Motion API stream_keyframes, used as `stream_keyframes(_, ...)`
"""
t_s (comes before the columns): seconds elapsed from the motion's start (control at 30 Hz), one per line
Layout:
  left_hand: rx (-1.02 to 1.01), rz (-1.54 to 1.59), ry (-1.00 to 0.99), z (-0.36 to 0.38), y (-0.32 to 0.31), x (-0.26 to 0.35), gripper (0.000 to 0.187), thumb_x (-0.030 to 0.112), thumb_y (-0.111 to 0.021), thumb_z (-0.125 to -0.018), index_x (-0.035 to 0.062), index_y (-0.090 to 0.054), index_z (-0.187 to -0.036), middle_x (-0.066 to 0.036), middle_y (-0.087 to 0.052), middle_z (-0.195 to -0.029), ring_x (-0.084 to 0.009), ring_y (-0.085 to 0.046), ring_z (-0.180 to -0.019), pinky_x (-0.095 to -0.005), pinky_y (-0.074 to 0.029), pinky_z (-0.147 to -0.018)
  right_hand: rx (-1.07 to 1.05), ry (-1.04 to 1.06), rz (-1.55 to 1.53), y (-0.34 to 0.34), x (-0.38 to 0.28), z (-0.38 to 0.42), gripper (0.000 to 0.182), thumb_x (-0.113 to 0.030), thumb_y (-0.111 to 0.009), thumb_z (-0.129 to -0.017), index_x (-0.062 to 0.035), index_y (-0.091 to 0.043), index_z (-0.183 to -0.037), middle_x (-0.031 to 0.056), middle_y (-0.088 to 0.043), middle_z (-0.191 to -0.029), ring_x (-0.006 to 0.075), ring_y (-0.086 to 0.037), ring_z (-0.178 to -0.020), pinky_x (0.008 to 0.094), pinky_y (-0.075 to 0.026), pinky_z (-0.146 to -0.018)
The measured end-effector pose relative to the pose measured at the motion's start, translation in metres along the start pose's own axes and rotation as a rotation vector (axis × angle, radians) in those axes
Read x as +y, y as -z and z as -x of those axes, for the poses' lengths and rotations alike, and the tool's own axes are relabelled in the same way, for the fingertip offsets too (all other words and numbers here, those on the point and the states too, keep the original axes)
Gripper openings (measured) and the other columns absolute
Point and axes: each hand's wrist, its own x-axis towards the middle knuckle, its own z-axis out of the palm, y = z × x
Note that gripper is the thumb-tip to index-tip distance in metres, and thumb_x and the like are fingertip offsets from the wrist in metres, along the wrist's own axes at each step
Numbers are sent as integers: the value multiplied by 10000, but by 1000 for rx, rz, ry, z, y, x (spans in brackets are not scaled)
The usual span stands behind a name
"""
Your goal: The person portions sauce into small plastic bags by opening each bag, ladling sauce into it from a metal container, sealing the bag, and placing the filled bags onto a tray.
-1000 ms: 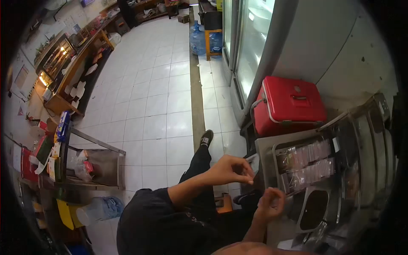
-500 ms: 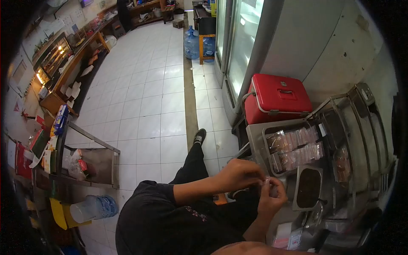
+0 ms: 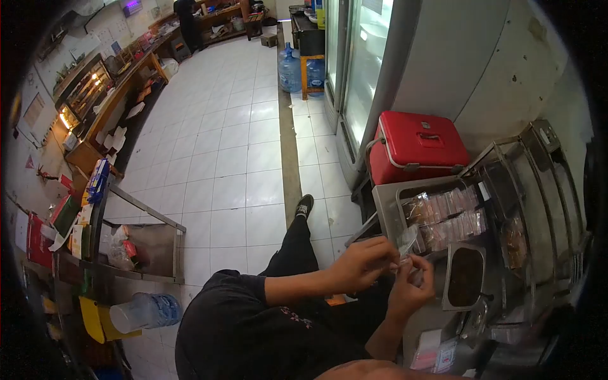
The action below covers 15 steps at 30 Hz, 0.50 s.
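Observation:
My left hand (image 3: 366,263) reaches across from the left, its fingertips pinched together against those of my right hand. My right hand (image 3: 411,292) comes up from below with thumb and forefinger curled. Between them is a small clear plastic bag (image 3: 411,239), part of it standing up above the fingers; its contents are hidden. Just right of my hands sits a metal container (image 3: 448,288) with a dark brown filling and a utensil handle at its edge. Beyond it, a metal tray (image 3: 387,201) holds rows of small filled plastic packets (image 3: 453,231).
A red cooler box (image 3: 421,149) stands behind the tray, beside a glass-door fridge (image 3: 364,76). A metal rack (image 3: 525,190) is at right. Pink-and-white packs (image 3: 434,351) lie below my hands. A low metal stand (image 3: 149,250) is at left. Another person (image 3: 185,25) stands far back.
The view has shifted slightly, moving the scene right. My fingers have drawn slightly apart at the pinch, and clear plastic now shows above them.

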Motion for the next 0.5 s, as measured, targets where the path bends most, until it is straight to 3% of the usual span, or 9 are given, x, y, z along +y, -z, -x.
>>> stream_keyframes(0.1,2,-4,34,2,2,4,129,54,-741,-876,31,-658,-972,-87,-653,-925,-222,-647,-839,-348,-517,-733,7,-75,-32,1,8,0,63,-17,-676,-909,24,-699,-951,111,-718,-901,193,-681,-834,344,-547,-727)
stream_keyframes(0.2,-18,-115,59,1,16,1,168,90,-771,-860,49,-664,-984,-84,-653,-921,-242,-650,-859,-372,-518,-757,-16,20,-101,-1,11,-2,76,23,-656,-900,18,-699,-964,105,-691,-925,191,-665,-836,346,-545,-734)
stream_keyframes(0.27,-61,-150,-85,-7,27,-3,191,181,-780,-874,75,-676,-995,-69,-661,-909,-256,-660,-882,-415,-500,-894,-290,181,-26,0,14,-3,143,77,-619,-880,2,-701,-970,101,-662,-928,200,-648,-803,334,-540,-744)
stream_keyframes(0.3,-59,-150,-82,-10,28,-4,191,181,-780,-874,75,-676,-995,-69,-661,-909,-256,-660,-882,-415,-500,-894,-293,180,-27,1,12,-2,143,77,-619,-880,2,-701,-970,101,-662,-928,200,-648,-803,334,-540,-744)
stream_keyframes(0.4,30,-214,-93,-17,37,-12,198,251,-762,-891,89,-680,-970,-43,-667,-876,-235,-669,-875,-453,-435,-1043,-471,-10,-152,2,8,2,158,73,-613,-862,-12,-708,-955,97,-635,-937,199,-646,-784,301,-538,-707)
stream_keyframes(0.47,-299,-331,15,-10,56,-30,167,251,-726,-910,95,-674,-940,-21,-676,-872,-213,-671,-871,-496,-352,-1136,-544,137,-197,1,13,3,115,34,-624,-868,-10,-713,-925,97,-623,-941,185,-654,-781,278,-536,-639)
stream_keyframes(0.5,-285,-248,45,-11,60,-30,140,232,-716,-913,102,-670,-934,-9,-676,-866,-201,-671,-869,-502,-367,-1128,-543,136,-196,0,3,1,115,34,-624,-868,-10,-713,-925,97,-623,-941,185,-654,-781,278,-536,-639)
